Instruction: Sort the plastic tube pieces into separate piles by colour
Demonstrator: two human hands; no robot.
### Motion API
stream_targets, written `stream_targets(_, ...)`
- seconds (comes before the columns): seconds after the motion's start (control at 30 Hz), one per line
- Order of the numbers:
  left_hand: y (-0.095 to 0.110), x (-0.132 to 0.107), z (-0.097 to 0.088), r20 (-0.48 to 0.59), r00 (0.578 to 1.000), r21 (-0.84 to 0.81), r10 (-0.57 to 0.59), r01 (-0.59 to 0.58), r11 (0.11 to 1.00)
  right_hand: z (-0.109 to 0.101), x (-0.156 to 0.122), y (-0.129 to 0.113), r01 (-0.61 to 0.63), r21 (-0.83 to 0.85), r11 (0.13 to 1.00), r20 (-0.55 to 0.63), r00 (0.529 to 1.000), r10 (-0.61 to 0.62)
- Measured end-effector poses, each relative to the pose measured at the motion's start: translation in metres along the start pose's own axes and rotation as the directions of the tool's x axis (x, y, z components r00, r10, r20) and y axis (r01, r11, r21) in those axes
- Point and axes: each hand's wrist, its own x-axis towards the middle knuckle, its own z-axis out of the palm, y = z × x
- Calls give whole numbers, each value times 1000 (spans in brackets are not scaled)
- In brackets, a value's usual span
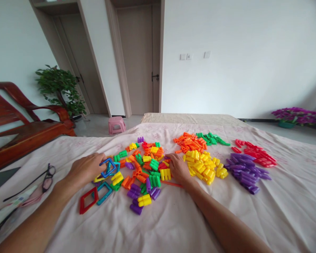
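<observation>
The left hand [91, 166] gripped a blue frame [110, 173]; the right hand [177, 168] touched the mixed plastic blocks [154, 164], its grip hidden.

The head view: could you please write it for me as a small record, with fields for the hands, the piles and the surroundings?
Left hand: at the blue frame; grip unclear (left hand)
Right hand: at the right edge of the mixed pile; grip unclear (right hand)
Single-colour piles: orange pile, green pile, yellow pile, purple pile, red pile
Nearest the person among frames: red frame
Surface: pale cloth
Left side of cloth: glasses
Beyond: pink stool on floor
</observation>
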Motion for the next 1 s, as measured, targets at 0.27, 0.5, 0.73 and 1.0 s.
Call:
stream_targets(0.27,39,-14,6,-141,931,-234,336,-361,903,0,1,0,-2,-3,1000,6,1000,2)
stream_targets(0.5,112,6,34,-129,784,-190,608,-621,761,0,0,0,-11,-11,1000,13,1000,11)
stream_targets(0.73,122,35,50,-74,744,-66,664,-668,741,0,1,0,-1,11,1000,7,1000,1)
stream_targets(1.0,139,38,46,-88,741,15,666,-667,745,0,1,0,-9,4,1000,18,1000,9)
